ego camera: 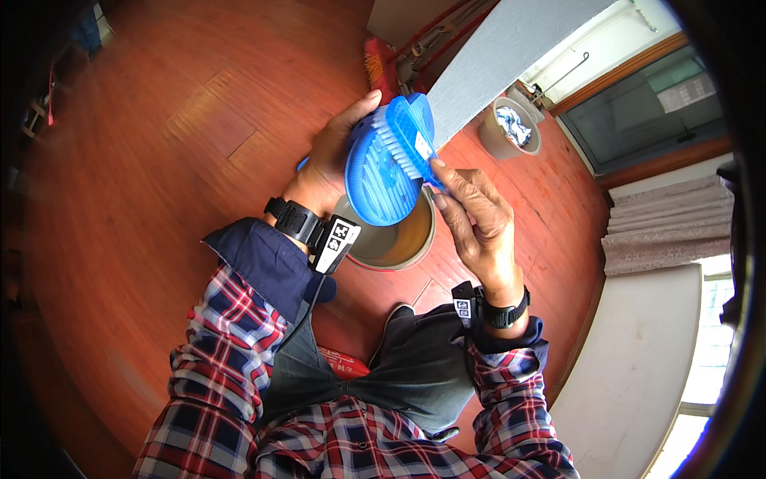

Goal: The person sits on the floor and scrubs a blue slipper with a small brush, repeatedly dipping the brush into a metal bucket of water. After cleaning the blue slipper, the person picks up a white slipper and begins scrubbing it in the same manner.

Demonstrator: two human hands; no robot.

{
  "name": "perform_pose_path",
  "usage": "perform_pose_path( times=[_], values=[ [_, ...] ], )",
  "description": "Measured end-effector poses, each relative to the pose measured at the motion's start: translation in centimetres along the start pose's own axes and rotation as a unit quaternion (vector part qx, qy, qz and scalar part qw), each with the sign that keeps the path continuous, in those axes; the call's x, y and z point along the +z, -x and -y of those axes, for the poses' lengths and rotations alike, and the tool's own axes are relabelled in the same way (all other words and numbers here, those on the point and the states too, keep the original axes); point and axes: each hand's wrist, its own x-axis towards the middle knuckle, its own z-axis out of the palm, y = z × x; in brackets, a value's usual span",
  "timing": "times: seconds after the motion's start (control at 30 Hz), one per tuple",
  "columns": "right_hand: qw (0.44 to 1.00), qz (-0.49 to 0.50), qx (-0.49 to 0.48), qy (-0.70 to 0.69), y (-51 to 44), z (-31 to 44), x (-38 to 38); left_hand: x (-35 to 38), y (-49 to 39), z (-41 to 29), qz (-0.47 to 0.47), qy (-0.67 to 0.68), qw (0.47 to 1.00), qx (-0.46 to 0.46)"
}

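A blue plastic slipper (383, 185) is gripped in my left hand (326, 158), its ridged sole turned up toward me. My right hand (479, 221) pinches the handle of a blue scrubbing brush (413, 135) between thumb and fingers. The brush's white bristles lie against or just over the sole; exact contact is hard to tell. Below both hands a bucket (417, 236) stands on the floor, partly hidden by the slipper. What looks like water is inside it. My left fingers are mostly hidden behind the slipper.
A waste bin (497, 141) with crumpled white and blue material stands right of a grey post (508, 48). Behind the post's left side lies a red and orange mop or broom head (380, 69). A red item bearing writing (344, 362) sits between my legs. A curtain (670, 221) hangs at right.
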Motion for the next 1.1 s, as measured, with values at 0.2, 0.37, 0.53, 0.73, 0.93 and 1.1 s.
perform_pose_path(
  times=[0.2,0.37,0.53,0.73,0.93,1.1],
  values=[
    [0.997,-0.034,0.052,0.034,-0.4,-1.2,0.4,1.3,0.8,0.0,0.019,-0.003,1.0,-0.001],
    [0.999,-0.035,-0.009,-0.004,-0.2,-1.7,0.3,1.3,0.5,-0.2,0.002,-0.014,1.0,-0.007],
    [0.997,-0.036,0.058,0.023,-0.3,-1.8,0.1,1.1,0.4,-0.3,-0.061,-0.107,0.991,0.044],
    [1.0,0.004,0.026,0.004,0.0,-1.7,-0.4,1.4,0.1,-0.3,-0.16,-0.255,0.946,0.117],
    [0.998,0.051,0.047,0.01,-0.1,-1.4,-0.8,-0.6,0.0,-1.6,-0.192,-0.499,0.837,0.116],
    [0.995,0.097,0.006,0.012,0.5,-0.8,-0.5,-2.1,-0.6,-2.0,-0.245,-0.514,0.814,0.114]
  ],
)
